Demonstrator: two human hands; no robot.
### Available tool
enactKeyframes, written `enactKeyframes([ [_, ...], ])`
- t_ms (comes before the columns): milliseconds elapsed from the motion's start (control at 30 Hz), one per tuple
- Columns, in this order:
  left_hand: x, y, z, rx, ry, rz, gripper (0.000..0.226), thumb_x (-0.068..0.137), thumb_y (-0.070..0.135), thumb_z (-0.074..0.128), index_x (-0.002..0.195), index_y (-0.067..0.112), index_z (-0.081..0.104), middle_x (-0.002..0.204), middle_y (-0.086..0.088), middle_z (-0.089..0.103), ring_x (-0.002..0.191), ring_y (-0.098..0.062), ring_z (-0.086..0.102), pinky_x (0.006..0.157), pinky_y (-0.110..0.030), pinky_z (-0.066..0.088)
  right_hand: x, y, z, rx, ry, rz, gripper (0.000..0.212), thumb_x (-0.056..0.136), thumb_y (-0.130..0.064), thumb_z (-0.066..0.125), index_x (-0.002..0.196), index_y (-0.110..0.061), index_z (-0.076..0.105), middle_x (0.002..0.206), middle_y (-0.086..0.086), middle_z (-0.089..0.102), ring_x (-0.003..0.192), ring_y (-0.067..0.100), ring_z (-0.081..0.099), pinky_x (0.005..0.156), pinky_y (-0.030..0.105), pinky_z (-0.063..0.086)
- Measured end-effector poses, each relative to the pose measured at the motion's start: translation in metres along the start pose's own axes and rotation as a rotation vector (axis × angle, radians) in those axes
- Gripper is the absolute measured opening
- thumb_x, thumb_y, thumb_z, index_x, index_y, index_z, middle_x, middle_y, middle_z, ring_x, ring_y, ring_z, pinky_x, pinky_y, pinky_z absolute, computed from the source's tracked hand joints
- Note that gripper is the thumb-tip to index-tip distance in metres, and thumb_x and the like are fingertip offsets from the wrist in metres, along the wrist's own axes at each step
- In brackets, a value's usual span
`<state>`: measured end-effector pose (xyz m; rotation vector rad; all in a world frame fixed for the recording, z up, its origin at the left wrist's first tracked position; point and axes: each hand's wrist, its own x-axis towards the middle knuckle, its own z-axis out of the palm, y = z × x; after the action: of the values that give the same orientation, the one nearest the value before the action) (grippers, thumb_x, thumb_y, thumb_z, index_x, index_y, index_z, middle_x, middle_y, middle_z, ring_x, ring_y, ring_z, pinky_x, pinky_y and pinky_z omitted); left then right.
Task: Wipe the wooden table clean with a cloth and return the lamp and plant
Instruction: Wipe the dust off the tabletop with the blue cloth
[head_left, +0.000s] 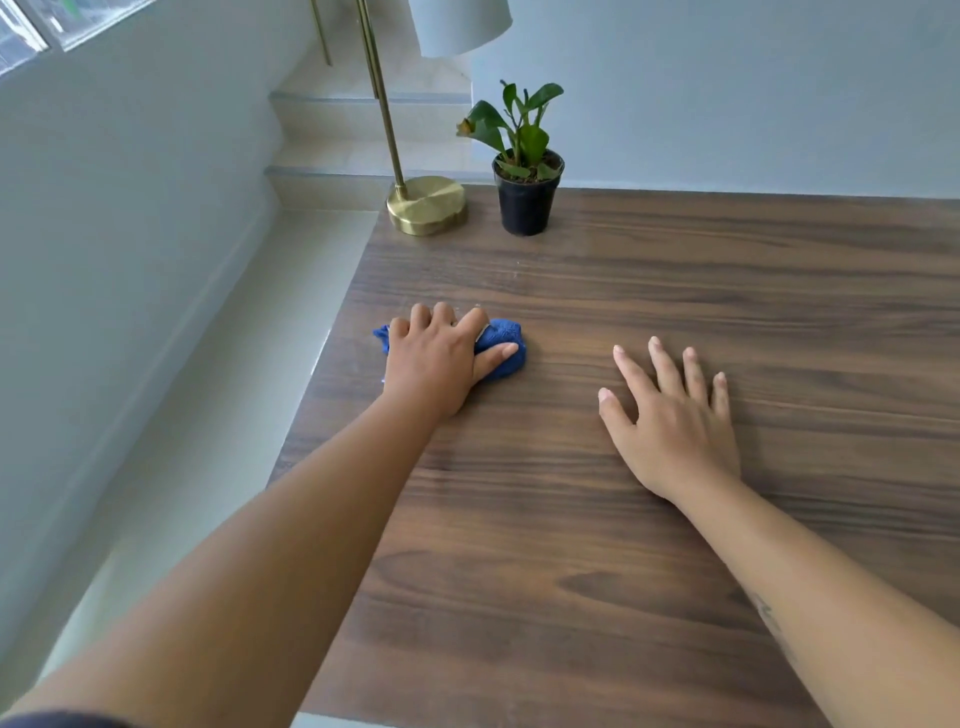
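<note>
A person stands at a big dark brown wooden table (727, 291) with both bare arms reaching out over it. The left hand (439, 364) is near the left edge of the table, on top of a small blue fuzzy cloth (504, 340). The cloth is all bunched up under the hand and sits right on the wood. The fingers (422, 314) of this hand bend down over the far side of the cloth and hold it, and the thumb lies straight along its near side. A bit of blue pokes out on the left of the hand and more on the right.

The right hand (672, 421) lies flat on the bare wood, well apart from the cloth. Its fingers (662, 364) are straight and spread wide, and it holds nothing.

At the far left corner of the table stands a tall lamp with a round shiny gold base (427, 205), a thin gold pole and a pale shade at the top. Just beside it, on its right, stands a small green leafy plant in a black pot (525, 202). The two are close but do not touch. Both stand upright, far from the hands.

Past that corner are pale steps (358, 140) going up. A plain light wall (753, 93) runs behind the table, and a window (31, 31) shows at the top left
</note>
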<state>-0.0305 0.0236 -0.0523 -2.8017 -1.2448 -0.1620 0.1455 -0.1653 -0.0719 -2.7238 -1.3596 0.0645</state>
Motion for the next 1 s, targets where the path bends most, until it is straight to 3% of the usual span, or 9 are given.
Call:
enactKeyframes([
  [300,0.078,0.0,0.006,0.007,-0.036,0.037,0.067,0.085,0.078,0.012,0.117,0.03,0.046,0.117,-0.009,0.053,0.11,-0.033,0.043,0.088,-0.047,0.032,0.0,0.0,0.0,-0.008,0.016,0.001,0.065,0.088,-0.067,0.012,0.149,-0.045,0.015,0.162,-0.005,0.011,0.148,0.025,0.004,0.118,0.051,0.005],
  [500,0.077,0.0,0.008,-0.003,0.003,0.045,0.065,0.086,0.078,0.015,0.117,0.03,0.048,0.117,-0.009,0.054,0.109,-0.033,0.044,0.086,-0.045,0.031,-0.001,0.001,0.0,-0.014,0.018,-0.002,0.063,0.089,-0.067,0.013,0.148,-0.046,0.015,0.161,-0.005,0.012,0.148,0.025,0.005,0.117,0.051,0.005],
  [700,0.021,0.007,-0.001,-0.047,0.015,0.025,0.061,0.087,0.077,0.021,0.112,0.03,0.049,0.112,-0.005,0.055,0.104,-0.031,0.044,0.085,-0.044,0.031,0.001,0.001,-0.002,0.002,-0.001,-0.002,0.063,0.088,-0.067,0.012,0.148,-0.047,0.014,0.162,-0.005,0.01,0.148,0.025,0.003,0.118,0.051,0.004],
  [1000,-0.137,0.023,-0.026,-0.048,-0.029,-0.061,0.064,0.081,0.08,0.017,0.106,0.032,0.051,0.1,0.005,0.049,0.094,-0.025,0.041,0.086,-0.039,0.033,-0.001,0.001,-0.007,0.033,-0.039,-0.026,0.064,0.089,-0.067,0.012,0.149,-0.044,0.017,0.162,-0.002,0.011,0.148,0.029,0.003,0.118,0.053,0.002],
])
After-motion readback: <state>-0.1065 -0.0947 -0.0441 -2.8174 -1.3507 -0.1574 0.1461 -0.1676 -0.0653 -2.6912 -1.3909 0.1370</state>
